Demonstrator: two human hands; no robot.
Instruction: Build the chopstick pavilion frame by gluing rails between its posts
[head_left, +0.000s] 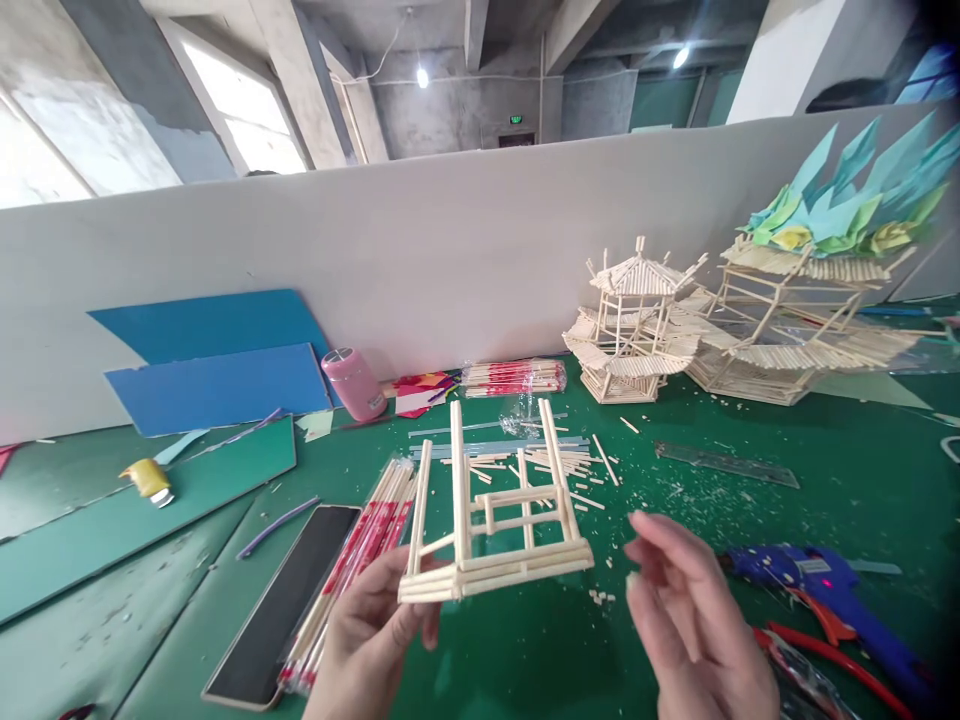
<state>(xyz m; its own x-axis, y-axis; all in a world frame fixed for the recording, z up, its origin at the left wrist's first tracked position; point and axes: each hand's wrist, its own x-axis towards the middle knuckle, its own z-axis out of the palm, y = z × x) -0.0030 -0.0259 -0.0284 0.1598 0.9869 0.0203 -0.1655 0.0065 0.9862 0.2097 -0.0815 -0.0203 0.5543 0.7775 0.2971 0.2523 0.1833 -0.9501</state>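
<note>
My left hand point(379, 625) pinches the lower left corner of a small frame of pale wooden sticks point(525, 568). The frame is tilted above the green table, with several posts pointing up and short rails joined between two of them. Right of it, my right hand point(694, 620) holds nothing, its thumb and fingers apart. Close to that hand lies a blue hot glue gun point(821, 580) with a small red light on. Beside my left hand is a plastic packet of sticks point(375, 520) with red wrapping.
A phone point(285, 600) lies at the left. Cut sticks point(555, 460), a clear ruler point(727, 464) and red-handled pliers point(832, 660) lie on the table. Behind stand a pink cylinder point(355, 385), a stick pavilion point(637, 330) and a larger stick structure point(795, 320). A white partition point(450, 250) borders the back.
</note>
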